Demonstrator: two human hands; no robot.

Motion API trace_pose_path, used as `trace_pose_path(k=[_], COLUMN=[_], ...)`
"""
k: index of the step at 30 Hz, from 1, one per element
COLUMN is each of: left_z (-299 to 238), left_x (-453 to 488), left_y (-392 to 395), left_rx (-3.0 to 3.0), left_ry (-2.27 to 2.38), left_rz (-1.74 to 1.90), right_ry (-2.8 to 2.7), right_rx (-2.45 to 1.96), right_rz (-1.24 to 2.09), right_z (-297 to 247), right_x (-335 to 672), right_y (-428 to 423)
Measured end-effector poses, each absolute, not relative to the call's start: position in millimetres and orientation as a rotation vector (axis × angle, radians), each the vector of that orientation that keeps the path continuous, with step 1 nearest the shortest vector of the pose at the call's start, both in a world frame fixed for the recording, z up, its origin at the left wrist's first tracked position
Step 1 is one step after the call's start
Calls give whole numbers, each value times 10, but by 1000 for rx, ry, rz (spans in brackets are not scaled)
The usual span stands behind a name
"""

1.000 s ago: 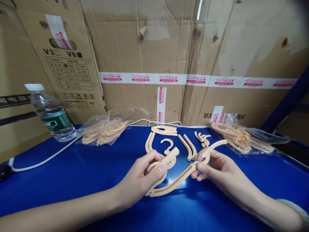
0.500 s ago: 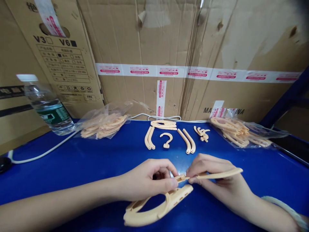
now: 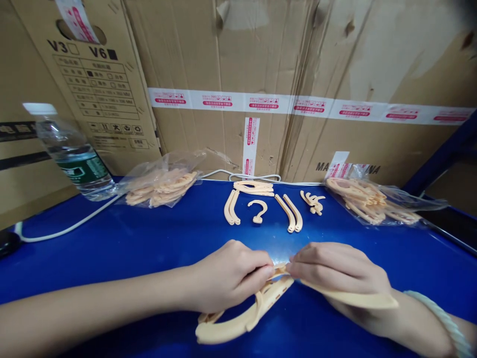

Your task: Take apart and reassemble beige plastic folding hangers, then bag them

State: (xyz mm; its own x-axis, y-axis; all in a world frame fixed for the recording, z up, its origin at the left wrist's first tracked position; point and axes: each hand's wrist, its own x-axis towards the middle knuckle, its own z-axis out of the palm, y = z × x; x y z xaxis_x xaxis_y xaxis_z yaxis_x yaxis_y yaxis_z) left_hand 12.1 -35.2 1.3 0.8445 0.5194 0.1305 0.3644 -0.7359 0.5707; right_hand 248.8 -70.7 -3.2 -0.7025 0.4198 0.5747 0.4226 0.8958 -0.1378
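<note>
left hand [image 3: 231,276]: fingers closed, pinching left piece [image 3: 242,318] at its inner end; the rest runs back under the palm
right hand [image 3: 335,271]: fingers closed on right piece [image 3: 357,298], tips almost touching the left's
change: right piece dropped from fingertip level to under the palm
joint: hidden between fingertips, possibly mated
beyond fingertips: hook [image 3: 258,211], untouched

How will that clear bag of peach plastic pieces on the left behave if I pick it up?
Probably floppy: the clear bag is thin, crinkled film lying slack on the blue table. The curved pieces inside look loose, so they would likely slide toward the low end. Glossy film may be slippery.
</note>
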Motion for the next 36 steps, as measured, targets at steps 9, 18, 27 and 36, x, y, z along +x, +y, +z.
trace_pose_path(k=[9,18,27,36], left_z=[-18,-117,-63,-81], left_x=[97,99,109,94], left_y=[-321,-212,-202,-165], left_rx=[2054,1416,1194,1101], left_ry=[704,653,708,715], left_rz=[446,557,673,733], right_ry=[-2327,-1978,-1932,-1967], right_rx=[-585,-1392,-1690,-1723], right_rz=[-333,-35,79,-176], right_z=[117,-24,-173,-230], right_x=[2613,3397,3550,3507], right_y=[-633,244,405,374])
